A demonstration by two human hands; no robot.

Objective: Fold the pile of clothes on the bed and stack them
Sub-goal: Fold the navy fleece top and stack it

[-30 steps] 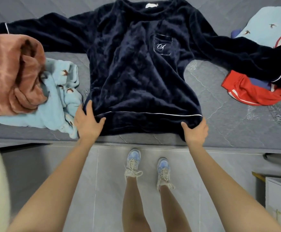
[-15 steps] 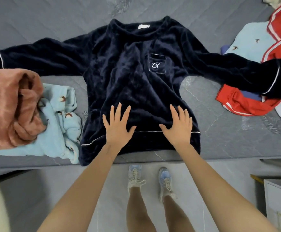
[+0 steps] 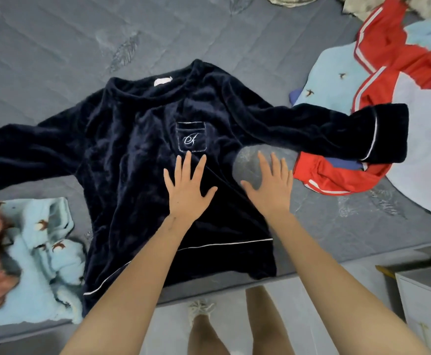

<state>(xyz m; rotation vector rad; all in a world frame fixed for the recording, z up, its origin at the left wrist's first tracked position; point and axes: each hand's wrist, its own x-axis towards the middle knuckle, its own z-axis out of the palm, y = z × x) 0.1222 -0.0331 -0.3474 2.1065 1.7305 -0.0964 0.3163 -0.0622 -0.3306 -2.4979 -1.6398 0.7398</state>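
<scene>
Both palms slid upward
Left hand [image 3: 187, 190] and right hand [image 3: 270, 187] left the navy sweater [image 3: 132, 149] hem [image 3: 224, 244], now flat just below its pocket [image 3: 191, 137].

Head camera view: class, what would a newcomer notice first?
A navy sweatshirt lies spread face up on the grey bed, mid-frame. The left hand presses flat below its pocket; the right hand, fingers spread, sits at its side edge. One sleeve drapes over a red jacket at right.
</scene>
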